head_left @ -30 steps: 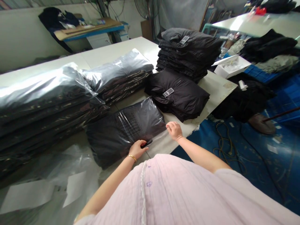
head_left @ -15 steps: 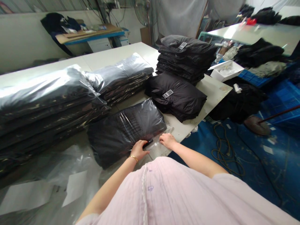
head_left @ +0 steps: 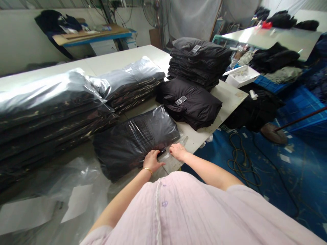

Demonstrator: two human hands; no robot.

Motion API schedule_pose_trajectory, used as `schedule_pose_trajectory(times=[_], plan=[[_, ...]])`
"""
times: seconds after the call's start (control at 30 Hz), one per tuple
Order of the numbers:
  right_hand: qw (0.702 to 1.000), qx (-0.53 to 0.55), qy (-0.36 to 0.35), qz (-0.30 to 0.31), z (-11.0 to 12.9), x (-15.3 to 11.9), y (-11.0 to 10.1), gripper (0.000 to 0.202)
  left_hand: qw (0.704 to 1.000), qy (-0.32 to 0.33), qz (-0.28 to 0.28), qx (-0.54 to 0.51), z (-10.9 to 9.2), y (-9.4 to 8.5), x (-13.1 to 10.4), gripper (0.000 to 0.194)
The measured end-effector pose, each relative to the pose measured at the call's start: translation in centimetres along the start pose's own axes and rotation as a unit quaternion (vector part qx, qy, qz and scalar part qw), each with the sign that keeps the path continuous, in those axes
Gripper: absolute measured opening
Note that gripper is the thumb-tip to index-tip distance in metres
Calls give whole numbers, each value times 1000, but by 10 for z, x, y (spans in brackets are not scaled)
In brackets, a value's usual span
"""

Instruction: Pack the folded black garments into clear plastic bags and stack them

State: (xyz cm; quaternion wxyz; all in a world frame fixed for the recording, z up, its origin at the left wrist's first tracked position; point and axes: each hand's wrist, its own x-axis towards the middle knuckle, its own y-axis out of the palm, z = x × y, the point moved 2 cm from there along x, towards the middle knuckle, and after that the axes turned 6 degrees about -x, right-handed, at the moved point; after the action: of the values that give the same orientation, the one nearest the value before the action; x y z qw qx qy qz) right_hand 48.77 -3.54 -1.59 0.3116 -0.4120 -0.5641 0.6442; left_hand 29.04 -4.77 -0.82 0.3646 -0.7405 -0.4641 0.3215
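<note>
A folded black garment in a clear plastic bag point(head_left: 135, 139) lies flat on the table in front of me. My left hand point(head_left: 152, 160) rests on the bag's near edge, its thumb spread away from the fingers. Just to the right, my right hand point(head_left: 178, 151) has its fingers curled down on the loose clear plastic at the bag's near right end. The fingertips of that hand are partly hidden. Behind the bag, a folded black jacket point(head_left: 196, 105) with a hang tag point(head_left: 181, 100) lies unbagged.
Bagged garments stand in a tall stack point(head_left: 48, 102) at left and a lower stack point(head_left: 130, 81) behind. Unbagged black jackets point(head_left: 199, 64) are piled at the back. Loose plastic and white paper sheets point(head_left: 76, 203) lie front left. Right of the table point(head_left: 231, 97) are blue crates point(head_left: 301, 105) and a cord point(head_left: 238, 160).
My right hand has shifted slightly left along the loose plastic, closer to my left hand. The left hand stays at the bag's near edge. The camera view has turned slightly right.
</note>
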Motion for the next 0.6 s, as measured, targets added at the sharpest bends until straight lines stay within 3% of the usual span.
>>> schedule_pose_trajectory(times=[0.13,0.37,0.6], plan=[[1000,-26,-8,8,3,-2,0,20,1000,3,-3,18,-2,1,-2,69],[996,-20,-37,-72,7,-13,4,21,998,-9,-17,55,-7,4,-7,58],[999,12,14,-27,5,-9,2,22,997,-17,4,70,-6,5,-5,61]])
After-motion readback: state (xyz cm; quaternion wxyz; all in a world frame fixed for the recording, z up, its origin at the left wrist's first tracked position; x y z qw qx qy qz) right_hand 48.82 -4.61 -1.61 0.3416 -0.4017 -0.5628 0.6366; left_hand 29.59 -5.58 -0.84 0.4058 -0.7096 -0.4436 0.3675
